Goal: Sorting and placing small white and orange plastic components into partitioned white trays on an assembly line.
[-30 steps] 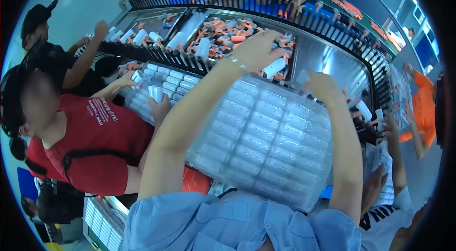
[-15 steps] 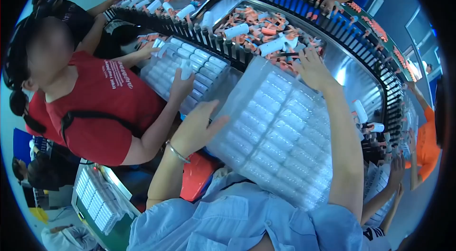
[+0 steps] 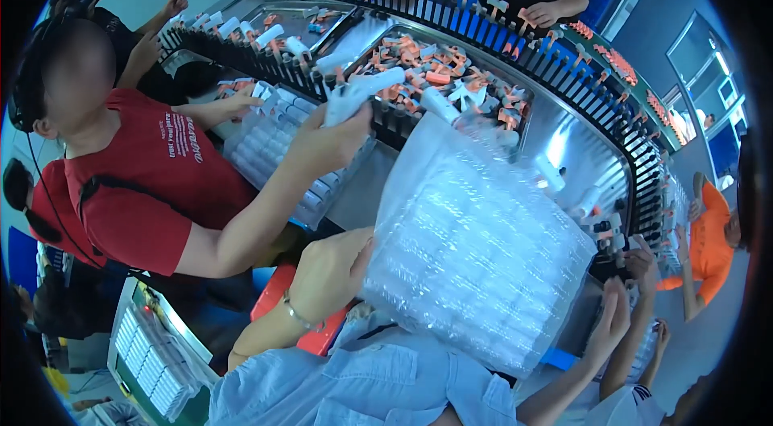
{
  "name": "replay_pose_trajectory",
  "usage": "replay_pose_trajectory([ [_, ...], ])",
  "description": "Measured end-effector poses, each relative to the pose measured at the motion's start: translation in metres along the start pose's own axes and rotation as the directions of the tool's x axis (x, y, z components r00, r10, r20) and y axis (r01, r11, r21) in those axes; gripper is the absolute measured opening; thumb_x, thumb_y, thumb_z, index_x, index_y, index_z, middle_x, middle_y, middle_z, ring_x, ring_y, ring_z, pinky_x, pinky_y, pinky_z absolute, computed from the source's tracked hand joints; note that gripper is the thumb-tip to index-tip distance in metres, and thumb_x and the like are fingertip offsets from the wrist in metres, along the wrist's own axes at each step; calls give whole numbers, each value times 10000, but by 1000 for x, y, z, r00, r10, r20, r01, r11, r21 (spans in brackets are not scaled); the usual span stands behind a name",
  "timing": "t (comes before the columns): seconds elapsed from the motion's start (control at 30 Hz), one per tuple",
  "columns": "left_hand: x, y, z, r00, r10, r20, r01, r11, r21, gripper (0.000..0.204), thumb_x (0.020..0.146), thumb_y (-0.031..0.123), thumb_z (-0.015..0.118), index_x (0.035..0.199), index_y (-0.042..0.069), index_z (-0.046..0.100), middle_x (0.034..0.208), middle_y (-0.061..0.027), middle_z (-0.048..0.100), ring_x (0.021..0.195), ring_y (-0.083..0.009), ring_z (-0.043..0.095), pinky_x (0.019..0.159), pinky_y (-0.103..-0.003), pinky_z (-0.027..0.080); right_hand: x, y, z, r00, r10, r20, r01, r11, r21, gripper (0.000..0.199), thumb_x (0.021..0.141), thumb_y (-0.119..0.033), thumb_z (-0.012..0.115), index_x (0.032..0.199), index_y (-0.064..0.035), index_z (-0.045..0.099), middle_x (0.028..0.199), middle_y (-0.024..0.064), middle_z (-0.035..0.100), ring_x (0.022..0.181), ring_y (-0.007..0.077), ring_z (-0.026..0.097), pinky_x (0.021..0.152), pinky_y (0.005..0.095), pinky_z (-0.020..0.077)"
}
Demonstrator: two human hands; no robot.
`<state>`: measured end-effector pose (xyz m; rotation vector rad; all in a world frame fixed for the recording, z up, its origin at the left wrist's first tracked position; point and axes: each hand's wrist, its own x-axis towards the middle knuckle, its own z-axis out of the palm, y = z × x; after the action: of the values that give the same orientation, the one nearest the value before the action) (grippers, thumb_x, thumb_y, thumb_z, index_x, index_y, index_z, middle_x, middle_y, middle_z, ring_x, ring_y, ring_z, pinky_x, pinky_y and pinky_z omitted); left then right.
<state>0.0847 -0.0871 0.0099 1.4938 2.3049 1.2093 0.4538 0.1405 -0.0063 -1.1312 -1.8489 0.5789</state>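
Observation:
A clear plastic tray [image 3: 483, 249] with rows of long moulded pockets, covered by thin crinkled film, stands tilted in front of me. At its left edge my left hand [image 3: 334, 269], a bracelet on its wrist, is closed on the tray; the fingertips are partly hidden there. Just off the tray's lower right side is my right hand [image 3: 609, 321], its fingers raised and apart with nothing in them. Beyond the tray's far edge, a metal bin holds a heap of orange, grey and white plastic parts [image 3: 427, 64].
At my left a person in a red shirt [image 3: 153, 176] holds a white pistol-shaped part [image 3: 354, 96] over a filled tray [image 3: 278, 136]. A black rack of upright pegs [image 3: 483, 27] curves round the metal table. Workers stand opposite and at right. A red stool [image 3: 322, 337] is low left.
The tray has tilted up and shifted right. My left hand has come onto its left edge, while my right hand has left the parts bin and drawn back towards me.

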Motion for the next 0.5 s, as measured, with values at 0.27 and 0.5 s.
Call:
replay_pose_trajectory([
  [0.27, 10, 32, -3, 999, -40, 35, 53, 695, -717, 236, 946, 98, 427, 1128, -36, 495, 893, -74, 586, 726, -109, 579, 657, -242, 461, -29, 50, 22, 925, 350, -150, -148, 694, 704, 327, 937, -195, 457, 1154, 35, 537, 943, 42, 573, 911, 126, 523, 868, 269, 407],
  [0.5, -39, 59, -46, 913, -184, -365, -212, 551, -807, 258, 974, 176, 402, 1127, -6, 503, 876, -36, 571, 706, -77, 549, 629, -210, 449, 1, -59, 9, 870, -68, -488, 45, 997, -58, 205, 840, -97, 540, 953, 58, 611, 873, 187, 626, 771, 275, 604, 691, 350, 485],
])
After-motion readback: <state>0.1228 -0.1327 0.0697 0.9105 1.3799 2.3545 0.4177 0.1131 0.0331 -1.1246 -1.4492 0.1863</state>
